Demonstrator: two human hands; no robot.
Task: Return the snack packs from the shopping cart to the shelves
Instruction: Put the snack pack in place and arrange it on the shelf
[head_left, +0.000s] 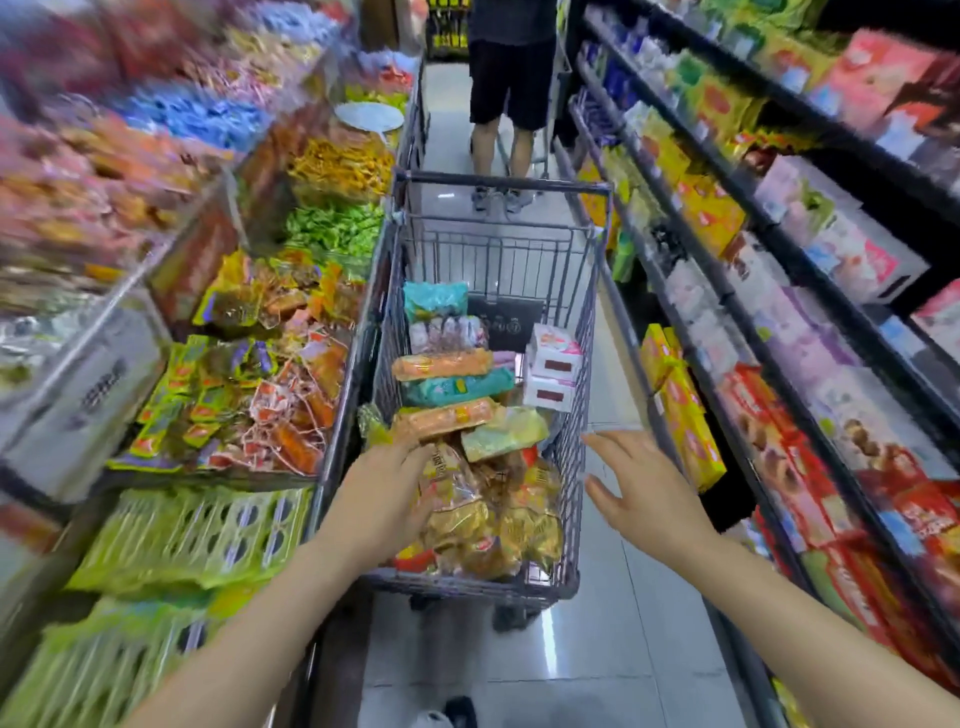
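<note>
Filling the grey wire shopping cart (582, 332): crinkly plastic snack packs (457, 389) in orange, teal and pale green, stacked front to back, with golden-yellow bags (488, 514) heaped nearest. Reaching into that near heap, left hand (387, 491), fingers curved down over an orange pack (441, 421) and the yellow bags just beneath the fingertips; cannot tell whether anything is actually gripped. Hovering just outside the cart's right wall, right hand (639, 486), fingers spread and straight, holding nothing. Beyond the left fingers, two pink-and-white cartons (553, 364) against the cart's right side. Left of the left hand, open bins of loose wrapped sweets (270, 374). Right of the right hand, dark shelves (769, 374) of boxed snacks, yellow boxes (680, 405) closest. Farther up the aisle, a person in dark shorts (511, 83), standing.
</note>
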